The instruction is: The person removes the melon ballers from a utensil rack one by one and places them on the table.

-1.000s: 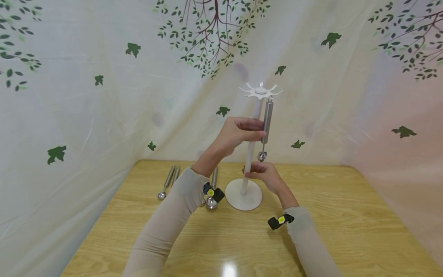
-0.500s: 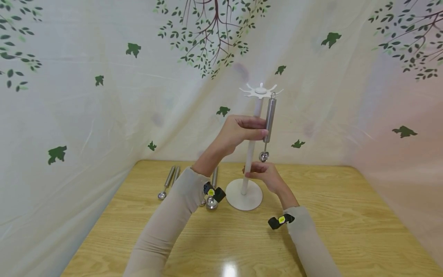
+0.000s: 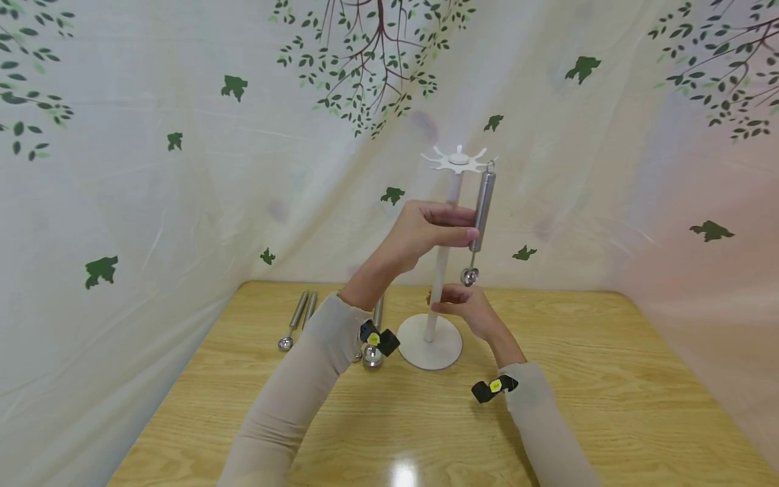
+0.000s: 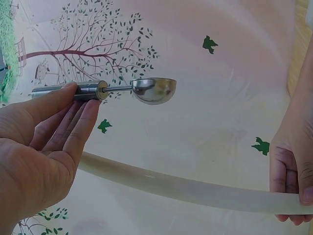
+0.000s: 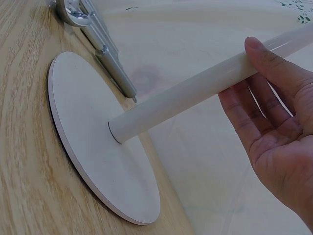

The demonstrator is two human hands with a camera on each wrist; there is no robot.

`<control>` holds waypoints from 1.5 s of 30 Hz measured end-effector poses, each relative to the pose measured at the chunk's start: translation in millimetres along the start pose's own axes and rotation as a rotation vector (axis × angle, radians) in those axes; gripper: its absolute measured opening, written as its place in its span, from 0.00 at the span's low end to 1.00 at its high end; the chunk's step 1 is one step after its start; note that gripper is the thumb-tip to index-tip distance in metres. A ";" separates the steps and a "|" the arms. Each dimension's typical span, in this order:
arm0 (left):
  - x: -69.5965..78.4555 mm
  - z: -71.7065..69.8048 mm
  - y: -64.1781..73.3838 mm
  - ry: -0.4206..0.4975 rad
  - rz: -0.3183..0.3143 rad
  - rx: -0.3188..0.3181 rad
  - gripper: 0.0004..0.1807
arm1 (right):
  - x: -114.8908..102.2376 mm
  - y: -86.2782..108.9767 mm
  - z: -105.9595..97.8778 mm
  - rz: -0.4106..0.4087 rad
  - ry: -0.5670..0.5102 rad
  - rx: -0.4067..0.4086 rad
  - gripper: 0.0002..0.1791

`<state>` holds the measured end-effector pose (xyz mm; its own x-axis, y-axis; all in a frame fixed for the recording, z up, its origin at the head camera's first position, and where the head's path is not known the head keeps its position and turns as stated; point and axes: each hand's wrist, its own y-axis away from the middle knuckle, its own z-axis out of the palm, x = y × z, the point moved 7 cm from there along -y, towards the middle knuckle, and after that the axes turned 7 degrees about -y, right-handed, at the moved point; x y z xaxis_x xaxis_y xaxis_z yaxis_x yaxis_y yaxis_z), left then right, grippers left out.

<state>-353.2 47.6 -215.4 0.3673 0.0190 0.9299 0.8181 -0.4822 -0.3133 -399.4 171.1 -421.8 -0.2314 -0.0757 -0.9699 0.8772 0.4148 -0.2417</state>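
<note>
My left hand (image 3: 420, 233) pinches the cylindrical handle of a steel scoop (image 3: 483, 210) between thumb and fingers. The scoop hangs bowl-down, slightly tilted; its half-round bowl (image 4: 154, 91) shows in the left wrist view. Its top loop meets a hook tip at the right of a white utensil stand (image 3: 429, 355); whether the loop sits over the hook, I cannot tell. Low on the stand's upright pole (image 5: 181, 100), my right hand (image 3: 471, 310) grips with thumb on one side and fingers on the other. The round base rests on the wooden table.
Several more steel scoops (image 3: 297, 314) lie on the table (image 3: 548, 352) left of the stand, partly hidden behind my left forearm. Other curved hooks (image 3: 458, 159) spread from the stand's top. A cloth backdrop (image 3: 341, 237) with printed leaves hangs close behind the table.
My left hand has shifted a little to the right with the scoop. The scoop's loop has moved outward from near the hub to a hook's tip. My right hand stays on the pole.
</note>
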 end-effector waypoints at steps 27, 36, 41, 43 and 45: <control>-47.6 -9.6 23.3 -0.077 -0.084 -0.112 0.16 | 1.2 1.8 -0.3 -0.007 -0.019 0.000 0.19; -77.9 -32.3 41.8 -0.083 -0.144 -0.119 0.16 | 0.5 0.7 2.1 0.007 0.024 -0.002 0.22; -89.3 -48.6 53.5 -0.101 -0.158 -0.111 0.16 | 2.6 0.1 -0.2 0.028 0.041 0.021 0.22; -94.1 -55.7 57.6 -0.121 -0.171 -0.106 0.16 | 3.7 -0.5 -0.8 0.029 0.034 0.029 0.23; -98.2 -63.2 62.1 -0.152 -0.184 -0.100 0.16 | 4.8 -1.3 -0.8 0.031 0.025 0.037 0.24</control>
<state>-366.5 -39.6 -314.0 0.2847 0.2423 0.9275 0.8321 -0.5428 -0.1136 -402.0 171.0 -426.1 -0.2138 -0.0402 -0.9760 0.8989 0.3832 -0.2127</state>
